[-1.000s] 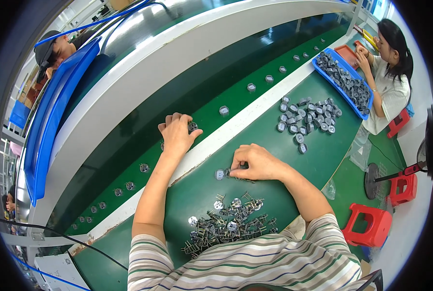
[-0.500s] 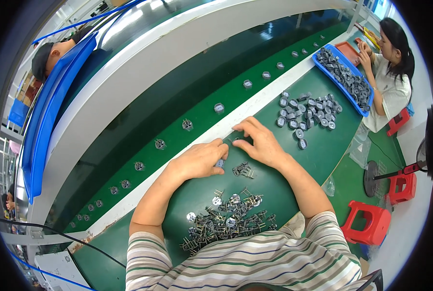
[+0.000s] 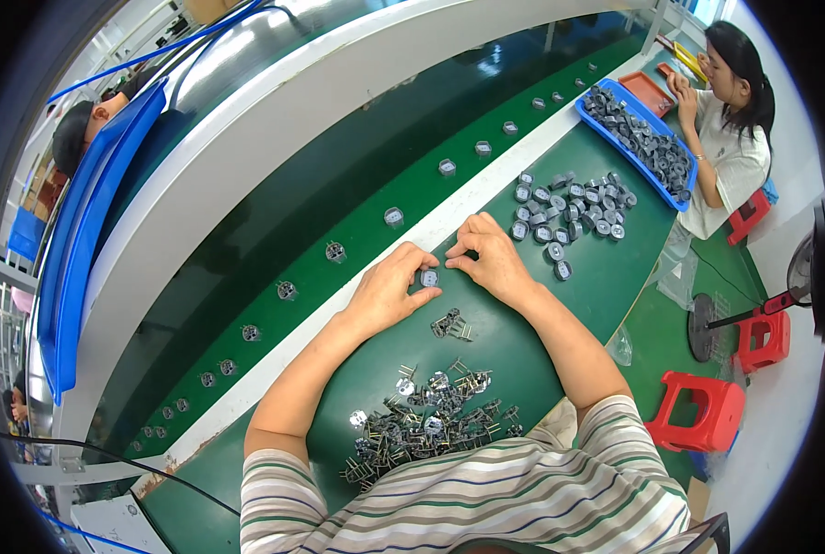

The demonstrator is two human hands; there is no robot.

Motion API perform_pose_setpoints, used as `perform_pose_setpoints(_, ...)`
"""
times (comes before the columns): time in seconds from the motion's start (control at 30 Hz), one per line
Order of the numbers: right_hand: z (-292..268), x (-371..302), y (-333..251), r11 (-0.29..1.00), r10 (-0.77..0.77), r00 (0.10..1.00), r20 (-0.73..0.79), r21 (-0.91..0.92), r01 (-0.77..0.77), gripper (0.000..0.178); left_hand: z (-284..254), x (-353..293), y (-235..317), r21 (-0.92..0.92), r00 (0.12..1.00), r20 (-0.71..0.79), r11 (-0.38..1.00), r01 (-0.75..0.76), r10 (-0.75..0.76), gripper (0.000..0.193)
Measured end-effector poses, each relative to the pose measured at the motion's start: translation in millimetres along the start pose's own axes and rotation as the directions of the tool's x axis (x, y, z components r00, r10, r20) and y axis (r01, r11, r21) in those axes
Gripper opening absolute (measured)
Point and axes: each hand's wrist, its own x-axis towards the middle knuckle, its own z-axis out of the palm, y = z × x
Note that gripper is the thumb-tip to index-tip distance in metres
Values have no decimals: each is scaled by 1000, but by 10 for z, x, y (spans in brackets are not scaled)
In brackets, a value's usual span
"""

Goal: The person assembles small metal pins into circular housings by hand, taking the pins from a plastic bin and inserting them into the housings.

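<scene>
On the left, small round parts (image 3: pixel 287 291) are sitting along the green belt (image 3: pixel 311 271). The left hand (image 3: pixel 387 291) is pinching a grey piece (image 3: pixel 429 278) over the counter (image 3: pixel 523 355); pronged parts (image 3: pixel 440 406) are lying nearer. The right hand (image 3: pixel 493 262) is curling narrowly; I cannot tell whether it is holding anything. Farther right, grey housings (image 3: pixel 576 192) are lying near a blue tray (image 3: pixel 680 205).

On our smooth green worktable (image 3: pixel 512 358) we see a heap of dark metal-pronged parts (image 3: pixel 431 426) nearest us, a small cluster of similar parts (image 3: pixel 447 323) beyond it, loose grey cylindrical caps (image 3: pixel 573 212) and a blue plastic tray (image 3: pixel 636 167).
</scene>
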Motion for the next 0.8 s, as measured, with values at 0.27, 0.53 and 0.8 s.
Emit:
perform_pose_setpoints(0.27,-249,49,15,984,97,966,239,126,-130,15,28,5,-6,20,995,-32,995,94,-94,51)
perform_pose_setpoints(0.53,-91,21,79,998,-58,987,148,-6,60,15,-5,26,63,-59,996,14,994,92,-92,43)
perform_pose_setpoints(0.8,149,0,-126,939,101,984,148,313,-143,14,104,-10,-80,40,991,-91,994,98,-94,41)
